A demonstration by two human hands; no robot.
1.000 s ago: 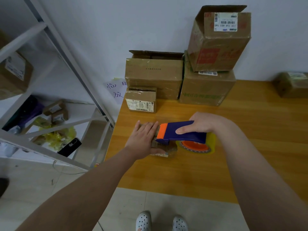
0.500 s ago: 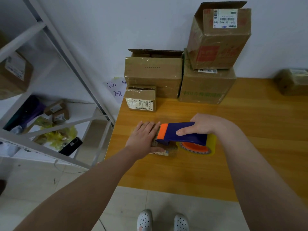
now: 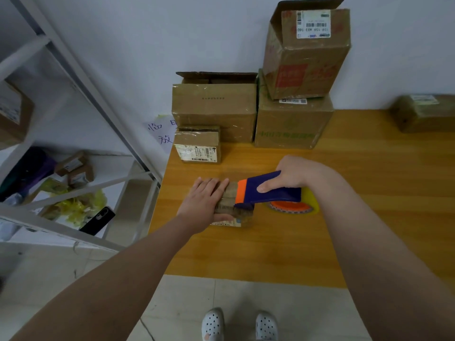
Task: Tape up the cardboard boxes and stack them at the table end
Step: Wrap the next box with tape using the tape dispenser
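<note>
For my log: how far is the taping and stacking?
Done: four boxes stand at the table end, two with raised flaps. In hand: left hand presses the small box, right hand holds the dispenser on it. Left: finishing and stacking it; far-right box sits apart.

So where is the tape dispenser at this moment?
Head view, centre: the tape dispenser is gripped in the right hand, its orange front end on the small box that the left hand presses onto the table near its left edge.
</note>
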